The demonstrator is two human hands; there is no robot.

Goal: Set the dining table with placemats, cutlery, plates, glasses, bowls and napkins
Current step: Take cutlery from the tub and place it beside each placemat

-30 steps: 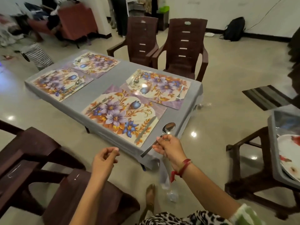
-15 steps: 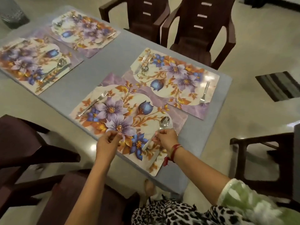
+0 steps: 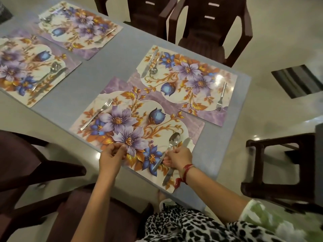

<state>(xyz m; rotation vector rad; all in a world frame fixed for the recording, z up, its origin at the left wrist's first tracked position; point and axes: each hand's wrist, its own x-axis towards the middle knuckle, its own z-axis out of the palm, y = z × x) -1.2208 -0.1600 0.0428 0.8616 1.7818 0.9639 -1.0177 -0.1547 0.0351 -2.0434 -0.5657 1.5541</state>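
Observation:
The nearest flowered placemat (image 3: 157,105) lies on the grey table (image 3: 108,67) with a fork (image 3: 97,114) on its left side. On its right side a spoon (image 3: 174,139) lies beside a knife (image 3: 167,179). My right hand (image 3: 178,157) pinches the spoon's handle about halfway along and partly covers the knife. My left hand (image 3: 111,157) has curled fingers, and its fingertips touch the mat at the near edge. Three more placemats, each with cutlery on it, lie at the right (image 3: 188,79), far (image 3: 78,28) and left (image 3: 26,67).
Two brown plastic chairs (image 3: 209,32) stand at the table's far side and another (image 3: 26,163) is at my near left. A dark wooden stool frame (image 3: 279,172) stands right of the table. A striped rug (image 3: 297,81) lies on the shiny floor.
The view has moved in over the table. My right hand carried the spoon from the air onto the nearest placemat beside the knife. My left hand came down to the mat's near edge.

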